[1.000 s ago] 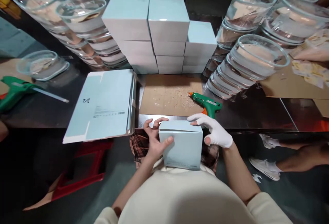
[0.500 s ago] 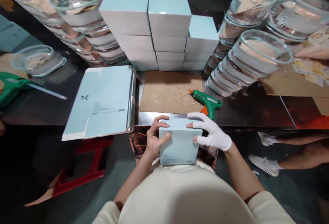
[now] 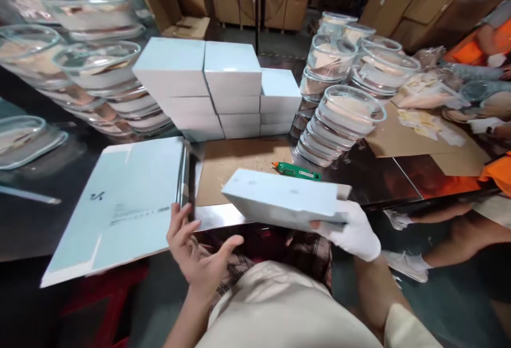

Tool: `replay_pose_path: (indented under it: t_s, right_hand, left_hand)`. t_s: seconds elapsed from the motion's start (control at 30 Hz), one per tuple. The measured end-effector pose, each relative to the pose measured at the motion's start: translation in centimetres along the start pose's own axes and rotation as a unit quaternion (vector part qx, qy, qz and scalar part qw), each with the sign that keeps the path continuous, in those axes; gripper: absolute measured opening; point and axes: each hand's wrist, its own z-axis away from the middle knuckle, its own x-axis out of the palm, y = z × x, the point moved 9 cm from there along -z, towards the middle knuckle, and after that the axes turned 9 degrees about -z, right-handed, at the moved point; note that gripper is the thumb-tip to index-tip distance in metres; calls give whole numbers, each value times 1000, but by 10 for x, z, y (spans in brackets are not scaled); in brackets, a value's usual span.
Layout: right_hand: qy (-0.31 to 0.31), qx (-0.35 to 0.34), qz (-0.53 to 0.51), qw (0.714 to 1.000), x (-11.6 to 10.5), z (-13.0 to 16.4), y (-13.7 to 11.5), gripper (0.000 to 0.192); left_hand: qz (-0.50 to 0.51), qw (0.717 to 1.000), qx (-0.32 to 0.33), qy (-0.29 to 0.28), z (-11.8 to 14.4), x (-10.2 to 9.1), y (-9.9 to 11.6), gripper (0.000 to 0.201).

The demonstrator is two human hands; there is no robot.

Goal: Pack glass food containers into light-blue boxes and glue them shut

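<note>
My right hand [image 3: 355,231], in a white glove with bare fingertips, grips one end of a pale blue cardboard box [image 3: 279,193]. The box is tilted on its side, held above the table's front edge and slightly blurred. Bare and with fingers spread, my left hand [image 3: 199,247] holds nothing. It is beside the near right corner of a stack of flat pale blue box blanks [image 3: 131,193]. Behind the held box lies a green glue gun [image 3: 297,171] with an orange tip, its handle hidden by the box.
Closed pale blue boxes [image 3: 233,74] are piled at the back of a cardboard sheet [image 3: 223,151]. Stacked clear glass bowls [image 3: 339,119] stand right of them, and more glass bowls [image 3: 96,66] stand left. A red stool [image 3: 99,305] is below the table. People in orange are at the right.
My left hand has let go of the box and moved left towards the flat blanks. My right hand has raised the box and turned it sideways. The view has tilted up.
</note>
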Motion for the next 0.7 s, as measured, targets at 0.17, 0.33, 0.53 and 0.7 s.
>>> replay_pose_path:
  t_s: [0.17, 0.33, 0.53, 0.7]
  right_hand:
    - [-221, -238, 157, 933, 15, -49, -75, 23]
    - [49, -111, 362, 924, -138, -170, -41, 66]
    - [-118, 151, 429, 883, -204, -241, 51, 116]
    - [-184, 126, 460, 859, -163, -234, 46, 119]
  left_hand:
    - [-139, 951, 154, -228, -20, 32, 37, 97]
    - [-119, 987, -31, -103, 6, 11, -41, 90]
    - [-142, 989, -32, 21, 54, 7, -107, 75]
    - [-146, 986, -76, -4, 60, 12, -121, 76]
